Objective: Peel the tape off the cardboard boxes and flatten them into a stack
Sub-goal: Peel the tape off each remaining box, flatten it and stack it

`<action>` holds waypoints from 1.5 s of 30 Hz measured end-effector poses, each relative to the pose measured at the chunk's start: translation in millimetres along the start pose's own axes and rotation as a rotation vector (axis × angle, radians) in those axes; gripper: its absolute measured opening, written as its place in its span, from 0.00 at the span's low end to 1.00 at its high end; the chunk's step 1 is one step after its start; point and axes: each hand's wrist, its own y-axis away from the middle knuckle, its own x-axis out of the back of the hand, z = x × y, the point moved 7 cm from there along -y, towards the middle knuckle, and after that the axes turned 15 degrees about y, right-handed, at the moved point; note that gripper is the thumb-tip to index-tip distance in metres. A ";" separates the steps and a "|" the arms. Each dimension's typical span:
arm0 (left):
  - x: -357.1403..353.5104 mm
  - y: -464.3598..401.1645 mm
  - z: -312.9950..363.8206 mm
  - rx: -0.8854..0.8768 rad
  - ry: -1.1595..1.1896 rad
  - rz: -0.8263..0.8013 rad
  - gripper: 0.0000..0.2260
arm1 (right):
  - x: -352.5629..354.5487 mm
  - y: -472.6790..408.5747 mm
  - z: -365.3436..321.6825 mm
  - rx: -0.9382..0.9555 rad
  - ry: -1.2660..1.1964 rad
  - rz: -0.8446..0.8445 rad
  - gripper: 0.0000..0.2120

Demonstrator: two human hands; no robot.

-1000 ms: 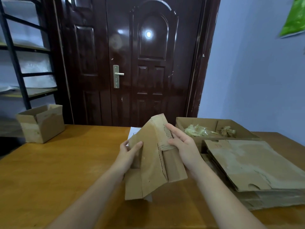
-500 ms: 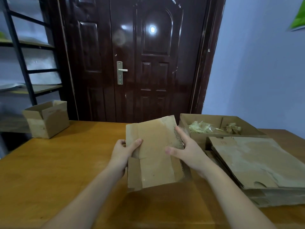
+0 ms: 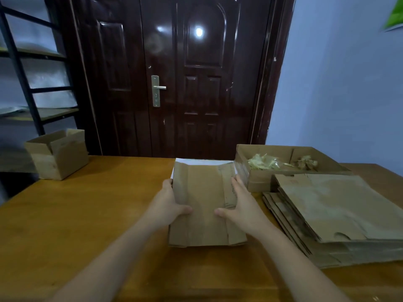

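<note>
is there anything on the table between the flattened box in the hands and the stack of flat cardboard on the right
Nothing visible. The flattened brown cardboard box, held by the left hand and right hand, has only bare wooden table between it and the stack of flattened cardboard. The open tape-scrap box sits behind that gap.

We find no text that we can read anywhere in the frame. The top sheet of the flattened cardboard stack [image 3: 340, 205], at the right of the frame, carries a faint reddish mark near its upper left corner, too blurred for us to make out. The green sheet [image 3: 395, 16] on the wall, at the upper right of the frame, shows us no legible print. The door handle plate [image 3: 156, 90], at centre, bears no marking we can read.
</note>
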 end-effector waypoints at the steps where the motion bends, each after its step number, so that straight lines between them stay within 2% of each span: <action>1: -1.3 1.4 -1.5 -0.009 -0.038 0.006 0.46 | -3.7 -1.1 0.2 -0.013 0.009 0.010 0.51; 7: -11.1 7.3 -17.5 -0.073 -0.102 0.043 0.35 | -26.4 -3.7 2.7 -0.042 0.152 -0.021 0.53; 15: -21.2 -1.0 -22.4 -0.095 -0.658 0.077 0.24 | -46.3 -10.0 2.0 -0.036 0.283 -0.159 0.49; 17: -22.7 -3.8 -28.9 -0.092 -0.776 0.075 0.25 | -50.6 -11.0 6.0 -0.023 0.339 -0.183 0.48; 20: -24.3 -4.7 -40.3 -0.125 -0.901 0.121 0.32 | -54.5 -13.2 13.7 0.021 0.543 -0.169 0.46; 23: -25.0 -2.1 -47.1 -0.184 -0.943 0.199 0.37 | -59.2 -13.7 22.6 0.044 0.577 -0.153 0.43; 25: -25.3 -2.8 -46.9 -0.233 -0.945 0.211 0.36 | -61.6 -12.5 27.7 0.044 0.587 -0.138 0.43; 30: -45.9 -14.6 -53.1 -0.352 -0.963 -0.070 0.28 | -66.9 -14.3 25.4 0.080 0.722 -0.119 0.42; 33: -47.4 -23.2 -64.2 -0.243 -0.828 -0.203 0.31 | -77.6 -17.2 24.5 0.119 0.712 -0.246 0.38; 36: -47.3 -24.9 -69.8 -0.206 -0.796 -0.215 0.38 | -81.8 -17.7 26.1 0.122 0.664 -0.328 0.37; 38: -48.0 -25.0 -71.6 -0.201 -0.801 -0.205 0.40 | -82.4 -17.4 26.1 0.115 0.648 -0.335 0.36; 45: -48.9 -24.6 -72.5 -0.184 -0.806 -0.206 0.38 | -82.9 -15.7 25.0 0.101 0.637 -0.326 0.36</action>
